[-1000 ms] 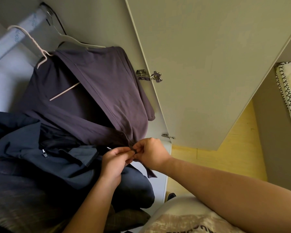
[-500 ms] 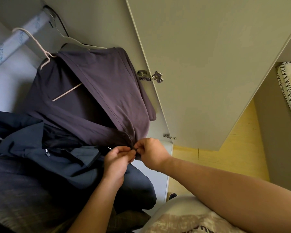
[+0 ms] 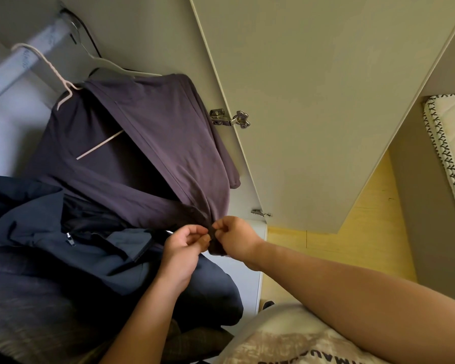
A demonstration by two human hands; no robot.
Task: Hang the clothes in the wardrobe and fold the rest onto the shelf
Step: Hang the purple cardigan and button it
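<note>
Below the hanger [image 3: 100,144], purple shirt [image 3: 155,143] hem, pinched between left hand [image 3: 183,252], right hand [image 3: 235,239]

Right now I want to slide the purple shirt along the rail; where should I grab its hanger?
I'd pinch the pink hanger's bare stem under the hook, above the collar, coming from the left: the shirt covers its shoulders, and a white hanger crowds the right.

Wardrobe door [image 3: 326,101]: pale beige, plain face, swung open.
Hinges [image 3: 230,119]: 2, metal, on the door's inner edge.
Floor [image 3: 365,219]: yellow wood boards, brightly lit.
Mattress [image 3: 452,143]: white, black stitched edging, far right.
Panel [image 3: 418,206]: grey-brown, between floor and mattress.
</note>
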